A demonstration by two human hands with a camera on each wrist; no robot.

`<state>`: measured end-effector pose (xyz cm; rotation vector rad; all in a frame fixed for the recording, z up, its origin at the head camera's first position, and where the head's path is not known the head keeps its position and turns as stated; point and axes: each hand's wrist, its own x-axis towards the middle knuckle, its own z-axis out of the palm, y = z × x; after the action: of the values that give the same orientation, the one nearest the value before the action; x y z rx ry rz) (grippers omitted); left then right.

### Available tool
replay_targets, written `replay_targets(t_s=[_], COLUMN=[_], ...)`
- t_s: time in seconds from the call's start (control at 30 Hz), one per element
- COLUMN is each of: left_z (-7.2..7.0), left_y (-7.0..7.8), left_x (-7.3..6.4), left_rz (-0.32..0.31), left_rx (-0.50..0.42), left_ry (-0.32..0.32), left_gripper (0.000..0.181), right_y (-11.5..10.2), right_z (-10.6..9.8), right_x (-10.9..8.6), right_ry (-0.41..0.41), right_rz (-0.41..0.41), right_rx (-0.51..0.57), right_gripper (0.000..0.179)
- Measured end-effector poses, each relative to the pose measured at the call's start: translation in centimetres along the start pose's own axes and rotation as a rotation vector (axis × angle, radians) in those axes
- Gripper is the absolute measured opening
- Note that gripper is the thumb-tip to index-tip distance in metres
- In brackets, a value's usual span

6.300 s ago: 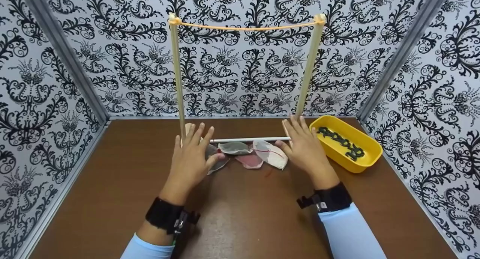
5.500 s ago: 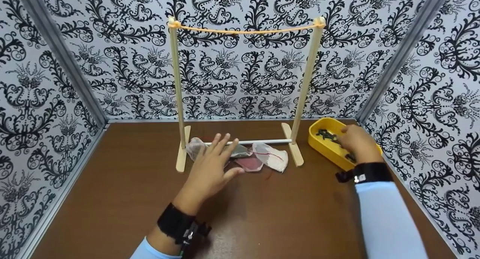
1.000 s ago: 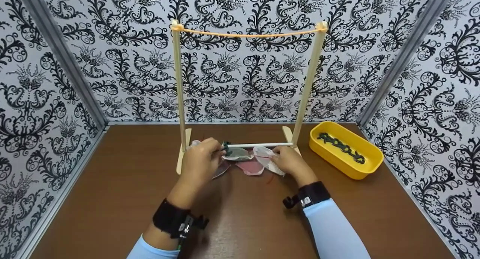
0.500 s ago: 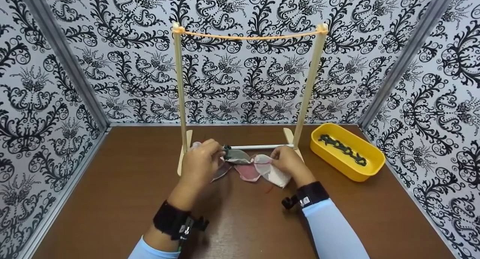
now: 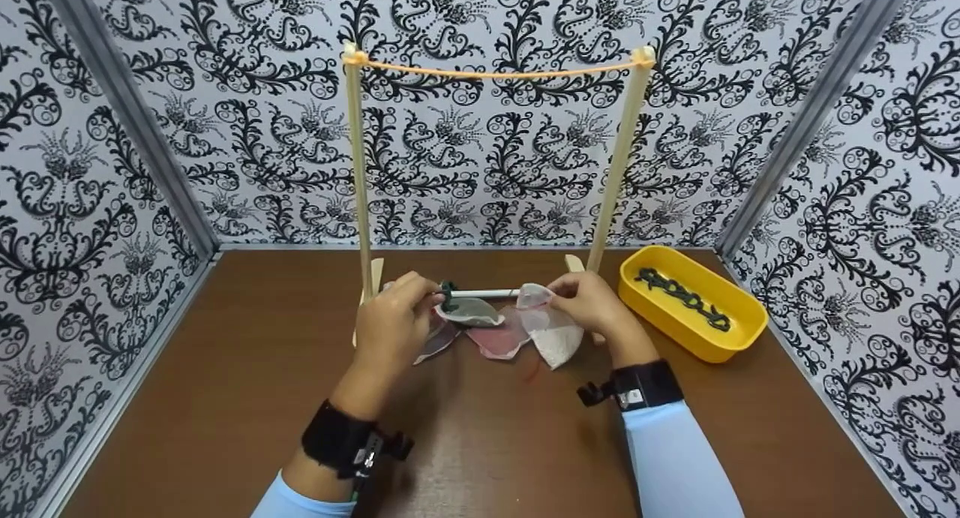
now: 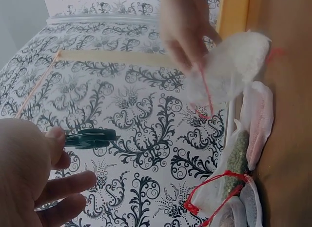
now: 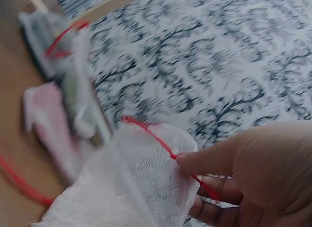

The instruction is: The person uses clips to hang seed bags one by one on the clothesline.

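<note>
My left hand [image 5: 391, 323] pinches a dark green clip [image 6: 92, 138] between thumb and forefinger, its other fingers loosely bent. To the right, my right hand [image 5: 596, 304] pinches the top of a white mesh drawstring pouch [image 5: 553, 339] near its red string [image 7: 151, 134]. The pouch hangs tilted, its lower part filled with something white. Between the hands lie a pouch with greenish contents [image 6: 237, 156] and a pink pouch [image 5: 499, 336]. A dark pouch [image 5: 437, 341] is partly hidden by my left hand.
Behind the pouches stands a wooden frame with a left post [image 5: 358, 173], a right post [image 5: 621, 165], a sagging orange cord [image 5: 495, 75] between their tops and a white rod [image 5: 484, 293] low down. A yellow tray [image 5: 679, 336] at right holds several dark green clips [image 5: 682, 296].
Earlier both hands lay open at the frame's feet, then my right hand reached into the tray. A clip is now in my left hand. My right hand has raised the white pouch's top.
</note>
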<state>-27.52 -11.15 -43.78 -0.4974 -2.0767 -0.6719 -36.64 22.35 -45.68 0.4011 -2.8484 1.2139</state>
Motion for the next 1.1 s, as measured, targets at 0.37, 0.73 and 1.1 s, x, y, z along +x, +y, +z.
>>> replay_targets(t_s=[0.37,0.73,1.1], left_z=[-0.5,-1.5,0.0], left_y=[1.2,4.8,8.8], left_x=[4.8,18.8,27.7], left_rz=[-0.001,-0.040,-0.239], left_rx=[-0.033,-0.114,-0.037], left_ry=[0.038,-0.067,-0.175], left_gripper=[0.009,0.021,0.025], right_y=[-4.4,-10.6,-16.2], right_z=[-3.1,-9.4,-14.3], right_x=[-1.3,2.1,5.4], right_ry=[0.209,0.404,0.546], right_rz=[-0.032,-0.089,-0.079], right_rx=[0.002,-0.082,-0.073], right_gripper=[0.016,0.022,0.022])
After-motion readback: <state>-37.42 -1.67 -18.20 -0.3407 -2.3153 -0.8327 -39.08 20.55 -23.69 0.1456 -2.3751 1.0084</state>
